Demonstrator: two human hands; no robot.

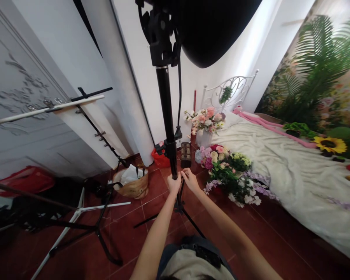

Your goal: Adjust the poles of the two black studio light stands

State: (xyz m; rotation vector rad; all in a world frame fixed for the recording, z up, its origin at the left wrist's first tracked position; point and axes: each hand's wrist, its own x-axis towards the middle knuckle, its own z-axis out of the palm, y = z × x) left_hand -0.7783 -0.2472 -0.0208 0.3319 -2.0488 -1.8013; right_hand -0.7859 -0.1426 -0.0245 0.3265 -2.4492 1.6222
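A black light stand (pixel 165 105) rises upright before me, its tripod legs spread on the tiled floor. My left hand (pixel 174 183) is wrapped around the lower part of its pole. Close beside it, my right hand (pixel 190 180) has its fingers pinched at a small part on the pole's right side, mostly hidden by the fingers. At the top sits a tilting lamp bracket (pixel 161 37) with a large black reflector (pixel 218 31). From the bracket a power cord with a plug (pixel 178 133) hangs along the pole.
To the right stands a bed with a cream cover (pixel 259 136), artificial flowers (pixel 218 155) beside it. A small wooden chest (pixel 186 154) and a red bag (pixel 161 158) lie behind the stand. Leftward are a wicker basket (pixel 134 184), a white stand (pixel 76 214) and a crossbar (pixel 46 111).
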